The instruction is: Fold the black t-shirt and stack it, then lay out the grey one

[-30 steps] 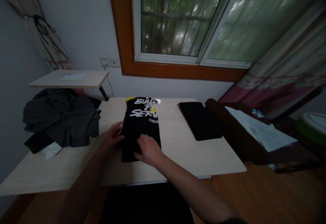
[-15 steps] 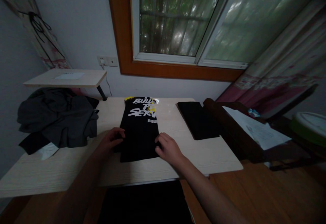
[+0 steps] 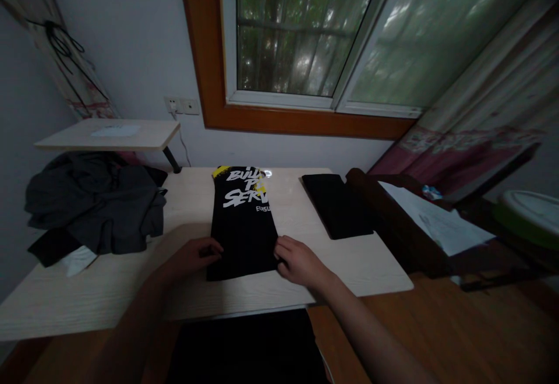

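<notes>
A black T-shirt (image 3: pixel 243 241), folded into a long narrow shape, lies flat on the pale wooden table (image 3: pixel 288 197). White lettering and yellow patches show on its far half. My left hand (image 3: pixel 197 256) pinches its left edge close to the near end, fingers bent. On the opposite side my right hand (image 3: pixel 299 260) has fingers closed on the right edge at about the same height. The fingertips of both hands are partly hidden against the dark cloth.
Crumpled dark grey clothing (image 3: pixel 100 203) is heaped at the left, partly under a small raised shelf (image 3: pixel 109 136). A flat, folded black cloth (image 3: pixel 336 206) lies on the right. Beyond it, a white paper (image 3: pixel 437 218) rests on a dark brown surface. A window (image 3: pixel 297 40) is behind.
My left hand has moved right onto the shirt's edge, and the flap that stuck out there no longer shows. My right hand has shifted slightly right, and the shirt's near part looks wider.
</notes>
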Demonstrator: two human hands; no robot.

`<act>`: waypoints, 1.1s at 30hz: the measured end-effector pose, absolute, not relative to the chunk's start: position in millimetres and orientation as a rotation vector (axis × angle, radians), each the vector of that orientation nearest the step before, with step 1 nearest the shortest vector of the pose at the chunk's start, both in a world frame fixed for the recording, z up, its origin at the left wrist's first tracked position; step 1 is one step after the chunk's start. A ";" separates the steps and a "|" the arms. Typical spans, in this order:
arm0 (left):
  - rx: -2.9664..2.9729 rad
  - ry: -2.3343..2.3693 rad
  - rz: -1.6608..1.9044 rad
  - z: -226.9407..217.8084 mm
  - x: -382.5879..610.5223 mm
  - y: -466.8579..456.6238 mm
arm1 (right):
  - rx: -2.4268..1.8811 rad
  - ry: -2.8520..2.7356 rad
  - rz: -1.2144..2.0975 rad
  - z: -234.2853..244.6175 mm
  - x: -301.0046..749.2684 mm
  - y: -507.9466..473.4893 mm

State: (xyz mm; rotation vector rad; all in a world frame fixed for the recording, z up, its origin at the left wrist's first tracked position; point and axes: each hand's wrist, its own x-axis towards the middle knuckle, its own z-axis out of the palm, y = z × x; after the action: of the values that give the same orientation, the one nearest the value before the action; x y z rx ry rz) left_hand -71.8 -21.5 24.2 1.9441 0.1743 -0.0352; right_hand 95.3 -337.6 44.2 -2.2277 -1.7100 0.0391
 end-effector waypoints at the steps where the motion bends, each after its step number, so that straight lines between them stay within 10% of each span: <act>1: 1.954 0.172 -0.040 24.3 -72.5 -21.3 | -2.224 -1.705 0.060 44.0 95.8 -338.3; 17: 1.915 0.175 -0.244 40.3 -75.5 -16.8 | -2.123 -1.628 0.278 49.4 118.8 -344.2; 33: 2.181 0.529 0.308 30.7 -19.1 -3.5 | -2.290 -1.194 0.068 26.1 145.4 -294.8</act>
State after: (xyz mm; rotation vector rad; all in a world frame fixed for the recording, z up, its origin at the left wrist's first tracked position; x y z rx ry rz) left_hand -19.1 -3.5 30.7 2.1806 0.5290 0.3078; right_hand 145.4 -294.8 26.1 -2.2897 -1.1935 0.0677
